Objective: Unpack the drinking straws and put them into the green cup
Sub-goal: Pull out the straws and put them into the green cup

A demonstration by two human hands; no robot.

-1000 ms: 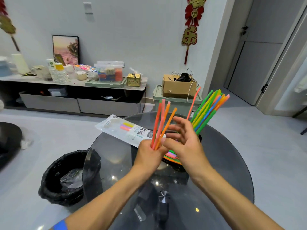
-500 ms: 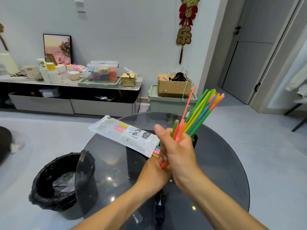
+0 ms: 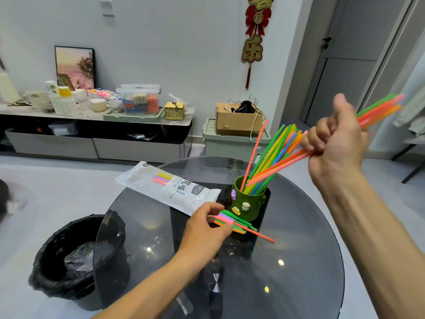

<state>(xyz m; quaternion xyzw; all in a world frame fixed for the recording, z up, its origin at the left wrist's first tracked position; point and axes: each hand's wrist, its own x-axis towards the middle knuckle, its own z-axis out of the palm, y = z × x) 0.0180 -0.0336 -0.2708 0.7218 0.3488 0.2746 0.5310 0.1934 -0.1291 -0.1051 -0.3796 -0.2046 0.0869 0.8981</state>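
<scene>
A green cup (image 3: 248,202) with small figures on its side stands on the round glass table (image 3: 299,261) and holds a fan of coloured straws (image 3: 270,155). My right hand (image 3: 335,141) is raised to the right of the cup and grips a bunch of orange, pink and green straws (image 3: 379,111) whose lower ends reach into the cup. My left hand (image 3: 204,229) lies low on the table, fingers on a loose pile of straws (image 3: 236,224) in front of the cup. The white straw packet (image 3: 167,187) lies left of the cup.
A black-lined waste bin (image 3: 71,256) stands on the floor at the table's left edge. Behind are a low sideboard (image 3: 96,125) with cups and boxes, and a cardboard box (image 3: 238,120) on a green crate. A door is at the back right.
My hands have parted. The right hand rose to the upper right with a bunch of straws. The left hand dropped to the loose straws on the table.
</scene>
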